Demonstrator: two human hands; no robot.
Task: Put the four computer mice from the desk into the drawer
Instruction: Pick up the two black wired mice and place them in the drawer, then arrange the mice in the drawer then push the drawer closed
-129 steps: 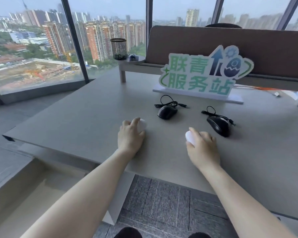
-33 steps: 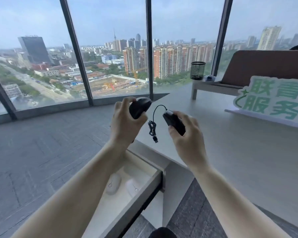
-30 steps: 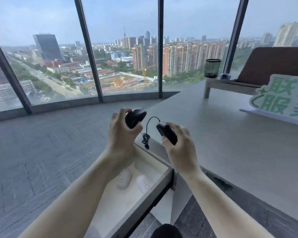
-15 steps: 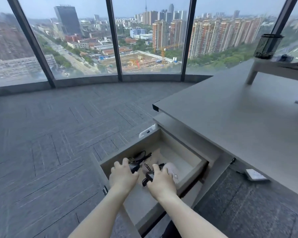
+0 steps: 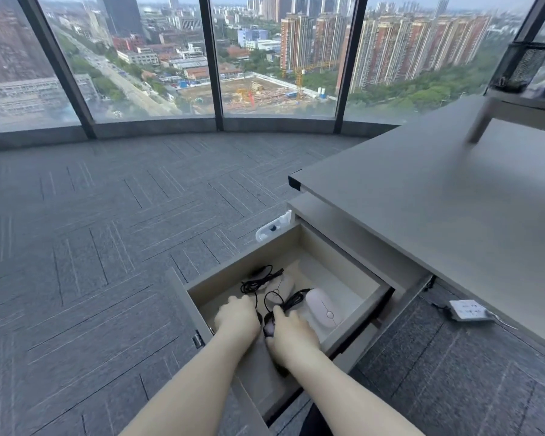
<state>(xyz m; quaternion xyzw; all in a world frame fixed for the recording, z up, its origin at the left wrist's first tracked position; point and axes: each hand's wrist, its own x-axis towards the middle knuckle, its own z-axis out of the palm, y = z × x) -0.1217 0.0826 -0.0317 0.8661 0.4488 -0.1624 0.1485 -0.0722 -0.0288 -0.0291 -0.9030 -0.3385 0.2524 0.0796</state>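
Note:
The drawer (image 5: pixel 249 262) under the desk stands pulled out. Both my hands are down inside it. My left hand (image 5: pixel 237 317) covers a black wired mouse, mostly hidden; its cable (image 5: pixel 258 280) loops toward the back. My right hand (image 5: pixel 291 336) grips a second black wired mouse (image 5: pixel 268 324), its cable (image 5: pixel 291 298) curling ahead. A white mouse (image 5: pixel 322 307) lies to the right of my hands. Another white mouse (image 5: pixel 282 286) lies further back, partly under the cables.
The grey desk top (image 5: pixel 438 199) reaches over the drawer at right, with a small raised shelf (image 5: pixel 516 105) and a black mesh pen cup (image 5: pixel 523 66) at its far end. A white power strip (image 5: pixel 468 309) lies on the carpet at right. Windows close off the far side.
Both hands have carried the two black mice from above the desk edge down into the drawer. In the last half second they settled lower and nearer the drawer front.

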